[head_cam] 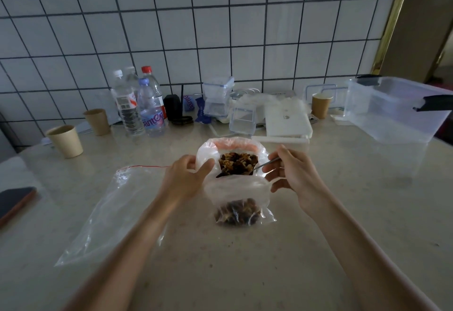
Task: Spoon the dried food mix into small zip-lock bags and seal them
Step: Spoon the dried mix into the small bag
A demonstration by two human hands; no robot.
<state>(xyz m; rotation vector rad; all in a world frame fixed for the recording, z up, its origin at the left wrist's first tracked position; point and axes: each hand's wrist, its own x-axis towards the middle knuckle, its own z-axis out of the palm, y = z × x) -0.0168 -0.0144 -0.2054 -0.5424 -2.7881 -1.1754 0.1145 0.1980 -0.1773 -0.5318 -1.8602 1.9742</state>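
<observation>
Left hand (pixel 188 175) pinches the source bag (pixel 208 153); right hand (pixel 289 175) grips the spoon (pixel 247 169), dipped into its dried mix (pixel 239 163), behind the small zip-lock bag (pixel 241 200).

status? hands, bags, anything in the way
Left hand grips source bag rim. Right hand holds spoon, bowl in mix. Small bag part-filled, unsealed. Nothing in the way.

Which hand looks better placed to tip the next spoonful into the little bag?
The right hand, probably. It already holds the spoon, whose bowl sits in the mix just above the small bag. The left hand is busy pinching the big bag open.
</observation>
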